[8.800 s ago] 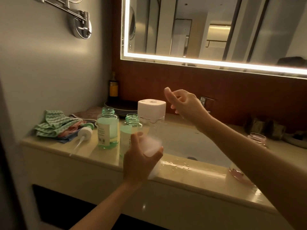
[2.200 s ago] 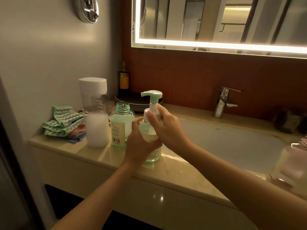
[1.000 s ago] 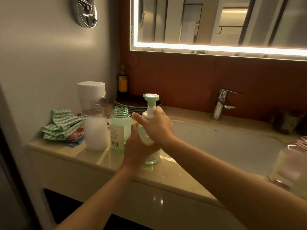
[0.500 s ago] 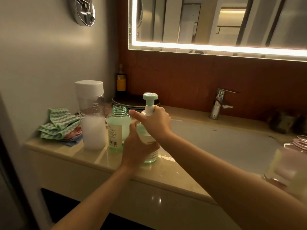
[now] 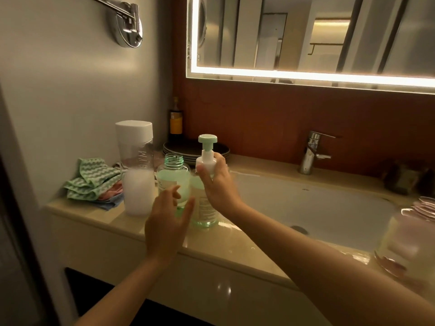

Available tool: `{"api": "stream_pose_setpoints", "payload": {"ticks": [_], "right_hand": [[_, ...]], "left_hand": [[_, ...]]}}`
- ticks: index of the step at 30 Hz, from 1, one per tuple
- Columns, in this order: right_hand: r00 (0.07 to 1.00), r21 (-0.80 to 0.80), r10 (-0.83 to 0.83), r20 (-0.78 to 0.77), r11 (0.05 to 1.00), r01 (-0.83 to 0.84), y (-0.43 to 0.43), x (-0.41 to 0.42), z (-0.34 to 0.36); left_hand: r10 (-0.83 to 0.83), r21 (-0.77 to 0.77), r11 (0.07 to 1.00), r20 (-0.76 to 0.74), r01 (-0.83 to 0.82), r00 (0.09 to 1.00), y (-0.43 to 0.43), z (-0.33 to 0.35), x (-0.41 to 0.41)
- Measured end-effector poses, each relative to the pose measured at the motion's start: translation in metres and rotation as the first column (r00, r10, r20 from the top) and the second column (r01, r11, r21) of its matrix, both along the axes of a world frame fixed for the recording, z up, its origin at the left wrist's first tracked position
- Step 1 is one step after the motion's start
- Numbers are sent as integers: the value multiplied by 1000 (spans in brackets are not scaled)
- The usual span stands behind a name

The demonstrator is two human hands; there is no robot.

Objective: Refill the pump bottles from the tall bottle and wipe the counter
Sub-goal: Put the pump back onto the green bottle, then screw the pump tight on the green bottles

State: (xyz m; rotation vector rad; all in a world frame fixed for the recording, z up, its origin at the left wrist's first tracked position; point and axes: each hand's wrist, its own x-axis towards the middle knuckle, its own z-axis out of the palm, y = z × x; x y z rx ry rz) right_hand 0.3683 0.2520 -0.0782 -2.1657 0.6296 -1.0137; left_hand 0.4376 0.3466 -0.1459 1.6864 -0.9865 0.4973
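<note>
A green pump bottle (image 5: 204,209) stands on the beige counter (image 5: 230,241) with its white and green pump head (image 5: 207,147) fitted on top. My right hand (image 5: 217,182) grips the white pump collar. My left hand (image 5: 168,222) hovers just left of that bottle, fingers apart, holding nothing. Behind my left hand stands a second green bottle (image 5: 173,175) with no cap. Left of it is the tall clear bottle (image 5: 136,168) with a white cap, white liquid filling its lower part. Folded cloths (image 5: 94,182), green zigzag on top, lie by the wall.
The white sink basin (image 5: 310,205) and chrome tap (image 5: 312,152) lie to the right. Dark plates (image 5: 186,150) and a dark bottle with a yellow label (image 5: 176,120) stand at the back. A pink-tinted bottle (image 5: 407,241) sits at the right edge. Water glistens on the counter front.
My left hand has let go of the pump bottle's body and drawn back with its fingers spread. My right hand stays on the pump collar. The pump head has turned.
</note>
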Motion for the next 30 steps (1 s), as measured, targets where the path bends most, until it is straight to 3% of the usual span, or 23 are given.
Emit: {"api": "stream_pose_setpoints", "payload": {"ticks": [4, 11, 14, 17, 19, 24, 30], "right_hand": [[998, 25, -55, -41, 998, 56, -5, 10, -2], [964, -45, -167, -205, 986, 161, -28, 31, -11], [976, -24, -159, -152, 987, 157, -42, 31, -13], [940, -6, -337, -45, 941, 337, -69, 23, -9], [882, -75, -445, -156, 895, 439, -96, 21, -10], [829, -263, -361, -428, 927, 268, -143, 37, -18], [768, -286, -343, -541, 934, 216, -161, 72, -29]], "left_hand": [[72, -73, 994, -61, -76, 996, 3, 3, 14], [103, -117, 987, -29, -106, 994, -9, 1, 21], [78, -110, 991, -2, -78, 997, -11, -2, 26], [64, -137, 988, -10, -65, 998, -13, -3, 26], [71, -142, 987, 1, -71, 997, -14, -5, 27], [68, -147, 987, 36, -62, 997, -14, -7, 30], [89, -149, 986, 58, -80, 994, -14, -9, 33]]}}
